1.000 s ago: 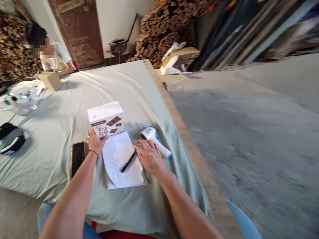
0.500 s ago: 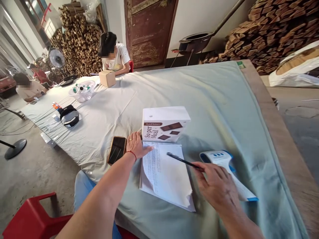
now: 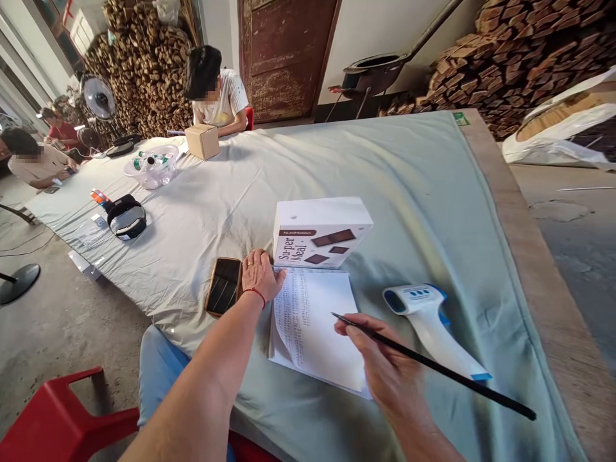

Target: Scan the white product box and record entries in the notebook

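My left hand (image 3: 260, 277) lies flat with fingers stretched out, its thumb at the upper left corner of an open notebook (image 3: 325, 327). Rows of small handwriting fill the left part of that page. A black pen (image 3: 481, 388) is held in my right hand (image 3: 392, 366), its thin tip pointing left over the page; whether the tip touches the paper I cannot tell. Just beyond the notebook stands a white box (image 3: 320, 212) with "Super Meal" and brown bars printed on it. Left of my left hand is a phone (image 3: 224, 286) in a brown case.
A white and blue infrared thermometer (image 3: 428, 321) lies right of my right hand. Farther left are a black headset (image 3: 127, 218), a clear basin (image 3: 153, 168) with bottles and a cardboard box (image 3: 202, 141). A person (image 3: 219, 96) sits across the cloth-covered table; a red stool (image 3: 67, 417) stands lower left.
My right hand has moved left over the page and turned the pen, so its long end now points back to the lower right. My left hand stays at the notebook's corner; the page lies flatter.
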Available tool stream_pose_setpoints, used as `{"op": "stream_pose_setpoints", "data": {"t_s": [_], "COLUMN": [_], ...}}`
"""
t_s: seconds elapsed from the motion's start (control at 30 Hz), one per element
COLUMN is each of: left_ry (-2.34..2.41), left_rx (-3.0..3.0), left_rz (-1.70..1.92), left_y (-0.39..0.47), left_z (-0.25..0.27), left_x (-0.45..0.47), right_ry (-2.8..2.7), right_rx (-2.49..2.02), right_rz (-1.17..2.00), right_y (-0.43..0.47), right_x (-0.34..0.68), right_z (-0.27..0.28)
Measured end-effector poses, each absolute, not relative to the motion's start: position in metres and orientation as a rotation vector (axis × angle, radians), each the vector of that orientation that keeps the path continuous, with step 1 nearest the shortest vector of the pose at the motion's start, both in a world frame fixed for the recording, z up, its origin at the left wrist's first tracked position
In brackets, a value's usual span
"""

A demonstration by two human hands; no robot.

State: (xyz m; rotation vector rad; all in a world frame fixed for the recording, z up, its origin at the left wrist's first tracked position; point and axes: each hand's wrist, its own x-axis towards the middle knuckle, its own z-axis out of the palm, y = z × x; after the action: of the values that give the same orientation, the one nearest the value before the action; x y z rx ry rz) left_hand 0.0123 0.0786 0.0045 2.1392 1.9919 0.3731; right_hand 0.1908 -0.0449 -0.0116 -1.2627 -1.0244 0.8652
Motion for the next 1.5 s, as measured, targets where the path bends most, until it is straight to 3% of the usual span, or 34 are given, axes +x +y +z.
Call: {"op": "stream_pose_setpoints", "data": {"t_s": [0.27, 0.5, 0.97, 1.5], "left_ry": [1.915, 1.883, 1.884, 1.98], "left_rx": [2.123, 2.205, 2.192, 2.246], "left_rz": [0.402, 0.583, 0.598, 0.383], "left_y": [0.085, 0.102, 0.099, 0.095], "left_z": [0.01, -0.014, -0.015, -0.006], "left_x": [0.017, 0.019, 0.019, 0.022], "right_ry": [-0.948, -1.004, -1.276, -1.369], "right_rx": [-1.375, -1.541, -1.531, -1.483], "right_rz": [1.092, 0.924, 0.74, 0.535], "right_y": [-0.048, -0.051, -0.044, -0.043], "right_x": [0.168, 0.185, 0.171, 0.171], "right_z": [-0.01, -0.033, -0.037, -0.056]}}
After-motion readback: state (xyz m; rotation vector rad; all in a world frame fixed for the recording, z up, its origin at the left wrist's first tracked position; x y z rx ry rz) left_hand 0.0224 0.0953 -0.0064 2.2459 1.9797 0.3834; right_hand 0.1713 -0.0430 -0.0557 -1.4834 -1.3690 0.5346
